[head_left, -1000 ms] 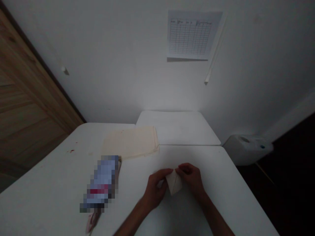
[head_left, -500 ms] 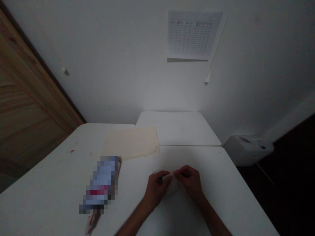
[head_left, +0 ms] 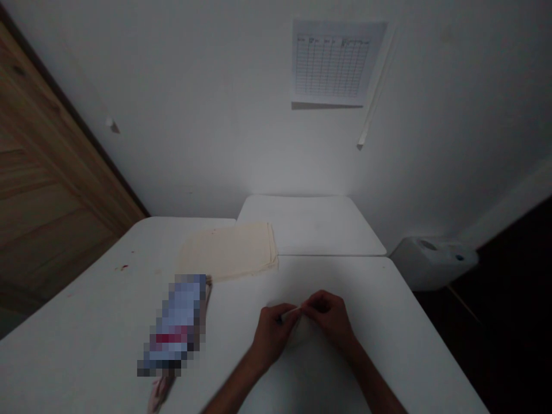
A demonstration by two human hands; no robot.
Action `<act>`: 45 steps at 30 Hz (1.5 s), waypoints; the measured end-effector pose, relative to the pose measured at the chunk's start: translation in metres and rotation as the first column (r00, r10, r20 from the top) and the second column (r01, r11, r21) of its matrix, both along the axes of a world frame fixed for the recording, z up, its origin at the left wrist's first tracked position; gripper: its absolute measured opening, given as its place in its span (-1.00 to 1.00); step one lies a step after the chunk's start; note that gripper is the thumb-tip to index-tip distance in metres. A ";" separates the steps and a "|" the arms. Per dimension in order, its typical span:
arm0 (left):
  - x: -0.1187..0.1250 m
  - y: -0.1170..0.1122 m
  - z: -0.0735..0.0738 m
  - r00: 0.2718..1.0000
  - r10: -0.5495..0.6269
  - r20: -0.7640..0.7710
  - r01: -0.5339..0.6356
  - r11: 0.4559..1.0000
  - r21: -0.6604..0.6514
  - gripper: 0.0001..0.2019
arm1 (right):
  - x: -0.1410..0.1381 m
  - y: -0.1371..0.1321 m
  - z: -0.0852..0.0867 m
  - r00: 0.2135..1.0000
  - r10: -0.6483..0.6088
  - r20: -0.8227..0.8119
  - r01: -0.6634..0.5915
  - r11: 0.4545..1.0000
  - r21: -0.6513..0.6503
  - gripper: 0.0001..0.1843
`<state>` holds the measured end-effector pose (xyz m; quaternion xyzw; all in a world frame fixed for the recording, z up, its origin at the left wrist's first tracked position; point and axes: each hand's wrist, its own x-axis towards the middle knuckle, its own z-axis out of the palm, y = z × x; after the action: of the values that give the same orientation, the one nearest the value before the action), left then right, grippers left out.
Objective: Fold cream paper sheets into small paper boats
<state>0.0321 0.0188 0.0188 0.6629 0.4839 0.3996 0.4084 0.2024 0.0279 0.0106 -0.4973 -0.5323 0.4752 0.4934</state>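
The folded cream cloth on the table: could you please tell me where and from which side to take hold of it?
Probably by its near right corner, coming in low from the near side. The folded cream cloth lies flat on the table, and that layered corner is nearest the left hand and right hand, though both hands pinch a small white piece.
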 end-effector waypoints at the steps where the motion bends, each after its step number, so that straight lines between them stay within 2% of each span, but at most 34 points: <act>1: 0.000 0.000 0.000 1.000 0.003 0.000 -0.003 1.000 0.007 -0.73 | 0.000 0.000 0.000 1.000 0.005 0.001 -0.005 1.000 -0.004 -0.74; 9: 0.000 -0.002 0.000 0.999 0.022 -0.039 -0.020 0.999 0.048 -0.62 | -0.008 -0.005 -0.001 1.000 -0.015 -0.012 0.016 0.995 0.100 -0.60; 14: 0.003 0.000 -0.002 0.998 0.054 0.028 -0.052 0.996 -0.068 -0.68 | -0.001 -0.002 0.001 0.992 -0.128 0.010 0.125 0.981 0.150 -0.58; 18: 0.004 0.000 -0.001 0.998 0.040 0.058 -0.032 0.989 -0.143 -0.65 | 0.006 0.001 0.001 0.979 -0.203 0.026 0.196 0.967 0.160 -0.56; 23: 0.004 -0.001 -0.002 0.978 -0.014 0.208 0.059 0.975 -0.213 -0.66 | 0.007 0.002 0.000 0.968 -0.248 0.026 0.241 0.958 0.157 -0.56; 28: 0.003 -0.001 -0.005 0.989 0.005 0.147 0.019 0.987 -0.160 -0.61 | 0.007 0.004 -0.004 0.964 -0.264 0.004 0.262 0.957 0.127 -0.57; 36: 0.005 -0.001 -0.005 0.987 0.050 0.152 -0.011 0.969 -0.246 -0.64 | 0.007 0.005 -0.003 0.966 -0.256 -0.040 0.259 0.962 0.090 -0.58; 39: 0.004 0.000 -0.010 0.995 0.032 0.097 -0.014 0.983 -0.182 -0.67 | 0.006 0.005 -0.004 0.967 -0.254 -0.032 0.256 0.964 0.079 -0.60; 41: 0.002 0.001 -0.013 1.000 0.021 0.005 -0.020 0.994 -0.108 -0.69 | 0.006 0.005 -0.006 0.970 -0.244 -0.005 0.244 0.967 0.072 -0.64; 43: 0.000 0.000 -0.013 0.990 0.036 -0.137 -0.041 0.999 -0.033 -0.70 | 0.007 0.005 -0.009 0.970 -0.236 0.058 0.230 0.969 0.086 -0.68; 45: -0.002 0.000 -0.012 0.945 0.065 -0.322 -0.060 0.998 0.027 -0.68 | 0.008 0.004 -0.012 0.956 -0.230 0.184 0.205 0.968 0.143 -0.73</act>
<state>0.0302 0.0185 0.0068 0.7070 0.5614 0.3027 0.3054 0.2102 0.0318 -0.0009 -0.5667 -0.5491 0.3323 0.5167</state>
